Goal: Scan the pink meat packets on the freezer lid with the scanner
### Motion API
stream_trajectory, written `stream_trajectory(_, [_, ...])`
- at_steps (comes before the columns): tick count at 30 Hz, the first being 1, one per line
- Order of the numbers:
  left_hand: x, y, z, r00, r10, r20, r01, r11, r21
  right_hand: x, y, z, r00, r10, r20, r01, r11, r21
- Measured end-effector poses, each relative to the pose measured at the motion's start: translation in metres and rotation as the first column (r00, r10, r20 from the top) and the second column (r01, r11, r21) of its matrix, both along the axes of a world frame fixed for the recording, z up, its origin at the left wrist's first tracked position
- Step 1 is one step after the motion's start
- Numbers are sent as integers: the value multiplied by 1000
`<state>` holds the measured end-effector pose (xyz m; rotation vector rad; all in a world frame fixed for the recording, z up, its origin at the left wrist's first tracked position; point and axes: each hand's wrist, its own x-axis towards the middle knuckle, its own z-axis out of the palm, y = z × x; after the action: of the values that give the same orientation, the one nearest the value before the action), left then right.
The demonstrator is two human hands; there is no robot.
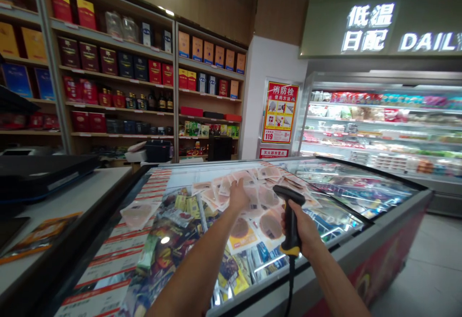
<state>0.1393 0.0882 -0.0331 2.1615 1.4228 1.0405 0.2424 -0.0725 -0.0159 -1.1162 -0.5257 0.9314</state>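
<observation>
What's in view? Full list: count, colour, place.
Freezer: 1, grey, red side, centre
Flat packets: many, clear with pinkish rounds, mostly spread on freezer top
Scanner: 1, black and yellow, above freezer
Cable: 1, black, below scanner
Frozen goods: many, multicoloured, under glass
Labels: several, red and white, freezer's left side
Orange packet: 1, left counter
Boxes: many, mixed colours, back-left shelves
Poster: 1, red and yellow, rear wall
Lit sign: 1, white lettering, upper right
Chiller: 1, pale, right
Left grip: 1, bare, on packets
Right grip: 1, bare, around scanner
</observation>
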Motion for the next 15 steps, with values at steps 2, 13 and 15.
stream_trajectory(2, [-11, 1, -2, 999, 34, -43, -33, 999, 26, -4, -1, 2, 1000, 6, 2, -6, 1000, -2])
stream_trajectory(13, [-213, 18, 20, 812, 556, -179, -567, 824, -9, -42, 9, 2, 988, 148, -34, -148, 989, 24])
stream_trajectory(15, [-242, 17, 19, 768, 618, -168, -635, 769, -71, -48, 9, 2, 984, 175, -19, -174, 984, 27])
